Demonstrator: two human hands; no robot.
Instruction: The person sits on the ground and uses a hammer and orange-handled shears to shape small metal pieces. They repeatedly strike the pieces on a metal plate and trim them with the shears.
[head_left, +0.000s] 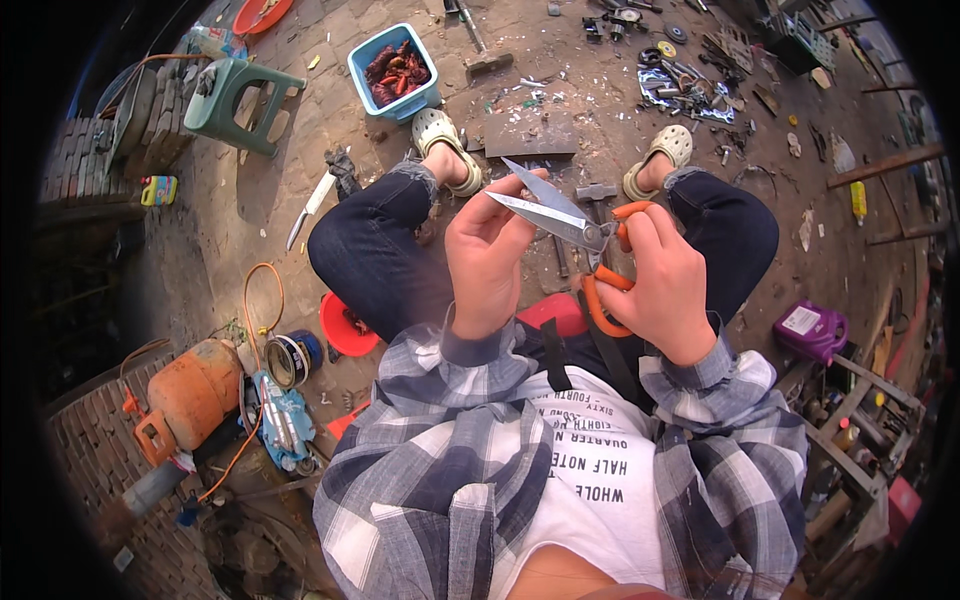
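Observation:
I grip orange-handled metal scissors (565, 222) by their loops with my right hand (655, 285), the two blades slightly apart and pointing up-left across my lap. My left hand (482, 260) is raised at the blades, its fingers curled behind them and its thumb at the lower blade; what the fingertips pinch is hidden. Below and behind the scissors, a hammer (596, 193) lies on the ground between my legs, near a flat metal plate (530, 135).
Around me are a blue tub of reddish pieces (395, 75), a green stool (225, 105), a long knife (310, 210), metal parts (685, 90), a red bowl (345, 325), an orange gas cylinder (195, 390), a purple jug (810, 330) and a metal frame (860, 430).

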